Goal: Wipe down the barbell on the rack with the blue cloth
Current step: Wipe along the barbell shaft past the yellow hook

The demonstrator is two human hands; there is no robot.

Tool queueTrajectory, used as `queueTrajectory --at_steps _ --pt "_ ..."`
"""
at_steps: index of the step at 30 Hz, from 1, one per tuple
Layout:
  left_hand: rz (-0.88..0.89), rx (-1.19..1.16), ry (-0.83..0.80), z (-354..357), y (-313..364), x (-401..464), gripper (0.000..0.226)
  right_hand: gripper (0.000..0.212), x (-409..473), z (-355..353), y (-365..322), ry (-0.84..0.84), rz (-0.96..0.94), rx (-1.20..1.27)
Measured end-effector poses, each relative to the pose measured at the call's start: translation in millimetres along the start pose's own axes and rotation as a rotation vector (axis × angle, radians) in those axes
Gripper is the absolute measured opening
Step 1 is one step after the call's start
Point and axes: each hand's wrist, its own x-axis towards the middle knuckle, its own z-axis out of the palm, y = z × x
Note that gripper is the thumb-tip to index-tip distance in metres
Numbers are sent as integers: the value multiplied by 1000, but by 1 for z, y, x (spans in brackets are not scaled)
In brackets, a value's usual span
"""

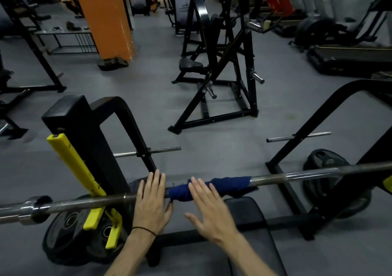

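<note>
A steel barbell [297,177] lies across the rack from the lower left to the right edge. The blue cloth [229,183] is draped and wrapped around the bar's middle. My left hand [151,201] lies flat over the bar just left of the cloth, fingers straight, with a black band on the wrist. My right hand [209,210] is spread open above the cloth's left end, fingers straight and slightly blurred; I cannot tell whether it touches the cloth.
The rack's black upright with a yellow guard [78,169] stands at left, another black upright [314,131] at right. Weight plates [70,235] lean below the bar at left, one plate [324,163] at right. A black bench pad [252,233] lies under my arms. Other machines stand beyond.
</note>
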Motion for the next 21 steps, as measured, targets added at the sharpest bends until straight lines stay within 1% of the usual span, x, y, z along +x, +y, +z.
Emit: queueTrajectory --at_steps 1,2,4,5,6,7,8,9,10,11,12,13,14,15,16,18,19,20,21 --pt "18 4 11 1 -3 -1 90 75 -6 -4 26 55 -9 -34" --pt "29 7 12 1 -4 -1 90 72 -13 -10 50 119 64 -39" --pt "25 12 15 -1 -1 -1 91 70 -27 -17 77 285 384 3" --pt "11 12 29 -2 3 1 95 71 -25 -15 70 335 520 53" --pt "-11 8 33 -2 6 2 99 74 -16 -10 51 366 599 125" --pt "-30 4 35 -3 9 2 104 76 -4 -2 25 355 592 204" --pt "-37 4 40 -3 10 2 107 78 4 5 -2 285 494 246" --pt "-37 12 46 -2 9 2 108 78 5 13 -24 190 331 223" --pt "-28 26 48 -1 8 1 106 78 1 16 -30 107 164 136" --pt "-9 42 56 1 7 0 101 75 -1 13 -17 68 35 40" --pt "16 58 77 4 8 -2 91 72 -5 6 6 88 -13 -28" --pt "34 71 102 5 9 -5 79 70 -11 2 32 126 9 -68" --pt "40 77 112 7 11 -7 70 68 -19 -4 56 188 89 -89" --pt "31 81 117 6 14 -9 66 66 -28 -10 77 259 217 -91" --pt "25 81 121 5 16 -8 65 65 -36 -13 88 320 352 -79" --pt "47 95 145 3 21 -1 62 67 -29 -12 76 391 558 26" --pt "68 96 146 2 25 5 63 69 -17 -7 57 419 611 113" --pt "84 88 136 0 29 12 64 71 -5 -3 33 398 587 191" --pt "92 81 122 -3 32 18 62 71 5 2 7 321 468 219"
